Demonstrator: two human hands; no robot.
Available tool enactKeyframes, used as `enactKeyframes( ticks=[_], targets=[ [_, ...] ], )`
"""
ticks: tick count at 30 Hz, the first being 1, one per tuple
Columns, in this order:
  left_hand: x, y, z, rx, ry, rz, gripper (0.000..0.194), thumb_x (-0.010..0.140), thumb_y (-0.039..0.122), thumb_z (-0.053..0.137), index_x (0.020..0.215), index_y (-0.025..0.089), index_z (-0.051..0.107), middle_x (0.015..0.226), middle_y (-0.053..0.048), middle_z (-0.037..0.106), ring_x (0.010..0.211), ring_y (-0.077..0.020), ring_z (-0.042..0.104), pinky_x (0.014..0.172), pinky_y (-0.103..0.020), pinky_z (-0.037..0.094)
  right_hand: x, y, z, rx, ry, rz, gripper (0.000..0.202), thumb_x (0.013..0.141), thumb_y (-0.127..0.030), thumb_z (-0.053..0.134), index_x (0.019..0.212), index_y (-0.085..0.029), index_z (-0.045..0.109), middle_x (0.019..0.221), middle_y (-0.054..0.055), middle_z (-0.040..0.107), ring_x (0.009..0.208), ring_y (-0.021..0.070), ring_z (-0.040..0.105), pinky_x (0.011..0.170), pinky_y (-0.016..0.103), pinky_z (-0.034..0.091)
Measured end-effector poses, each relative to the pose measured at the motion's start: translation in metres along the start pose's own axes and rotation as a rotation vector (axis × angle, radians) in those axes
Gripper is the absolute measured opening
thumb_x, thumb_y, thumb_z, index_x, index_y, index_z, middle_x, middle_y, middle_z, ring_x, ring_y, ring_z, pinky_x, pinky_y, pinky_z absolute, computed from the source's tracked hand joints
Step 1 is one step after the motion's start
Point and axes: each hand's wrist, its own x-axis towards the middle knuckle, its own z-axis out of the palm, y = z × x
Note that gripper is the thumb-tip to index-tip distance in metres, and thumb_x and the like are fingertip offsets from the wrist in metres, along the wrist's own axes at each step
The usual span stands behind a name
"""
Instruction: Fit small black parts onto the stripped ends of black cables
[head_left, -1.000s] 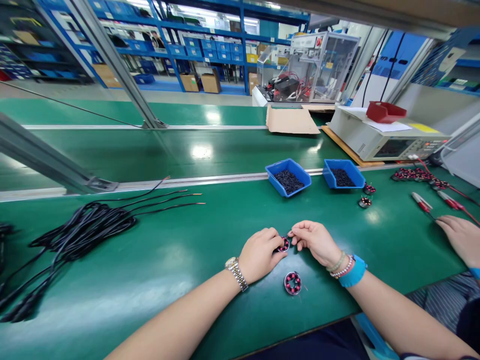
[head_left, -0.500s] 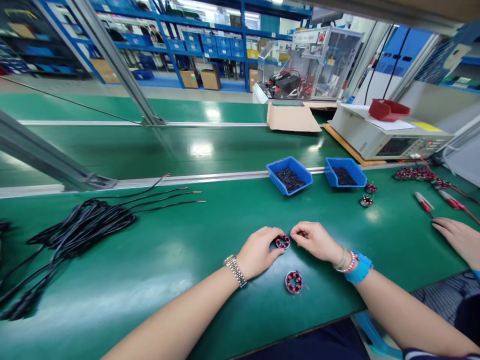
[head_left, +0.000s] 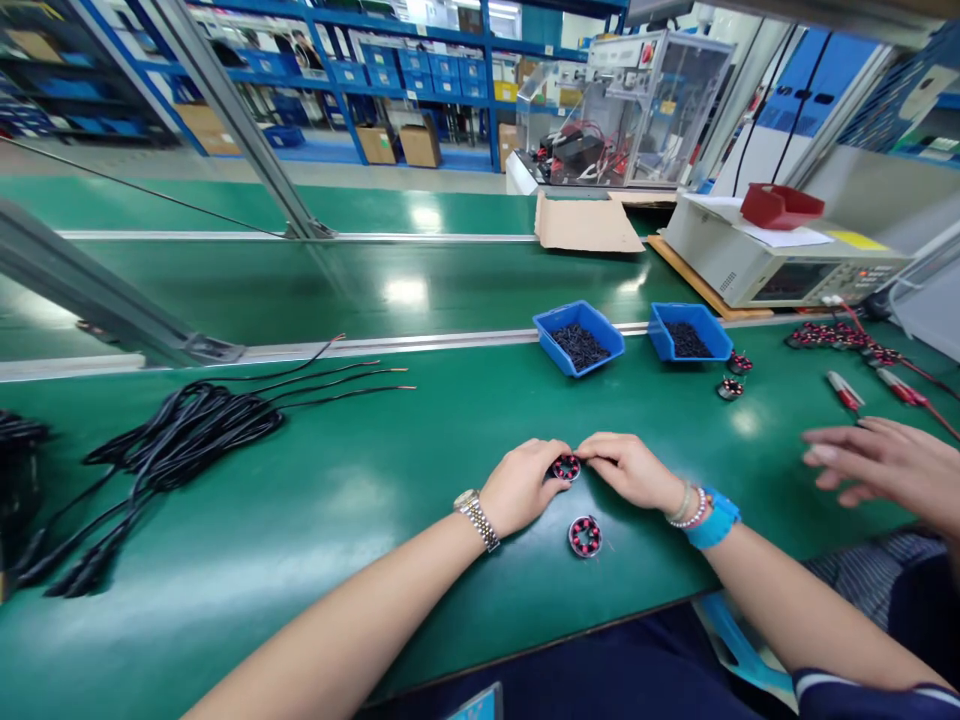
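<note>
My left hand [head_left: 523, 484] grips a small ring-shaped motor stator [head_left: 566, 467] between thumb and fingers, just above the green bench. Pink-red windings show around its dark ring. At the stator's right edge, my right hand [head_left: 626, 468] has thumb and fingertips pinched together; whatever is in the pinch is too small to make out. A second stator [head_left: 584, 537] lies on the bench just below my hands, with a thin wire end sticking out at its right.
Two blue bins [head_left: 578, 338] of small black pieces stand beyond my hands. Black cables [head_left: 187, 430] lie at left. On the right are more stators [head_left: 730, 388], red-handled clips [head_left: 846, 391], a bench instrument [head_left: 787, 262] and a co-worker's hand [head_left: 892, 465].
My right hand's fingertips have closed in on the stator's right edge. The co-worker's hand has lifted and reached left. The view has shifted slightly.
</note>
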Motion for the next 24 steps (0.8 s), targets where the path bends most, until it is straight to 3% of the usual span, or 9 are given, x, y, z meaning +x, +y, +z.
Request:
enactKeyframes(
  ticks=[3,5,7,9,12,15,18,21,24],
  targets=[
    [-0.011,0.013,-0.009,0.005,-0.179,0.144,0.05,0.07,0.023,0.063,0.117,0.021,0.044,0.113,-0.006,0.054,0.098,-0.0194,0.05,0.087,-0.034,0.041,0.001,0.012,-0.014,0.119,0.215,0.261,0.02,0.077,-0.023,0.048,0.087,-0.016,0.064,0.076,0.005,0.063,0.068,0.0138,0.056,0.064,0.027,0.045],
    [-0.018,0.025,-0.01,0.045,-0.275,0.213,0.066,0.063,0.033,0.069,0.121,0.024,0.041,0.122,-0.008,0.046,0.103,-0.0232,0.046,0.088,-0.038,0.04,0.002,0.019,-0.018,0.193,0.346,0.432,0.022,0.074,-0.027,0.05,0.087,-0.013,0.063,0.065,0.003,0.061,0.055,0.0113,0.051,0.051,0.023,0.041],
    [-0.024,0.038,-0.005,0.114,-0.283,0.193,0.064,0.059,0.043,0.07,0.116,0.025,0.048,0.122,-0.009,0.044,0.101,-0.0256,0.045,0.085,-0.04,0.041,0.002,0.024,-0.018,0.227,0.348,0.486,0.024,0.072,-0.027,0.051,0.086,-0.012,0.063,0.064,0.003,0.061,0.052,0.0101,0.049,0.048,0.022,0.039],
    [-0.027,0.048,0.004,0.168,-0.249,0.156,0.048,0.062,0.047,0.066,0.103,0.024,0.057,0.116,-0.009,0.047,0.097,-0.0251,0.045,0.082,-0.039,0.042,0.001,0.025,-0.014,0.206,0.284,0.455,0.024,0.072,-0.027,0.05,0.085,-0.013,0.063,0.07,0.004,0.063,0.054,0.0105,0.051,0.052,0.023,0.041],
    [-0.025,0.043,0.01,0.192,-0.209,0.163,0.037,0.063,0.048,0.064,0.089,0.022,0.062,0.111,-0.008,0.049,0.094,-0.0232,0.045,0.079,-0.035,0.043,-0.001,0.026,-0.008,0.084,0.219,0.381,0.024,0.075,-0.029,0.048,0.085,-0.014,0.064,0.08,0.005,0.066,0.065,0.0137,0.057,0.064,0.027,0.046],
    [-0.01,0.001,-0.017,0.233,-0.11,0.121,0.036,0.065,0.047,0.062,0.09,0.021,0.062,0.107,-0.007,0.05,0.093,-0.0213,0.045,0.081,-0.033,0.042,0.001,0.031,-0.006,-0.048,0.191,0.305,0.024,0.078,-0.03,0.046,0.086,-0.017,0.065,0.087,0.005,0.066,0.079,0.0172,0.06,0.075,0.031,0.046],
    [0.022,-0.068,-0.08,0.353,0.048,-0.047,0.035,0.067,0.046,0.06,0.088,0.02,0.063,0.101,-0.008,0.052,0.091,-0.0208,0.047,0.084,-0.034,0.04,0.006,0.035,-0.006,-0.129,0.162,0.24,0.024,0.081,-0.031,0.044,0.087,-0.019,0.064,0.09,0.005,0.065,0.084,0.0177,0.059,0.078,0.031,0.045],
    [0.072,-0.141,-0.149,0.466,0.216,-0.279,0.037,0.065,0.048,0.061,0.089,0.019,0.064,0.096,-0.008,0.052,0.092,-0.022,0.048,0.088,-0.036,0.036,0.01,0.037,-0.01,-0.172,0.153,0.224,0.024,0.081,-0.033,0.044,0.087,-0.021,0.064,0.091,0.004,0.065,0.085,0.0176,0.06,0.078,0.03,0.046],
    [0.121,-0.195,-0.181,0.536,0.398,-0.462,0.041,0.069,0.048,0.057,0.099,0.02,0.061,0.103,-0.009,0.051,0.098,-0.0229,0.046,0.091,-0.035,0.033,0.004,0.045,-0.013,-0.201,0.201,0.255,0.025,0.077,-0.041,0.049,0.086,-0.026,0.066,0.09,0.004,0.066,0.079,0.0182,0.062,0.072,0.028,0.049]
  ],
)
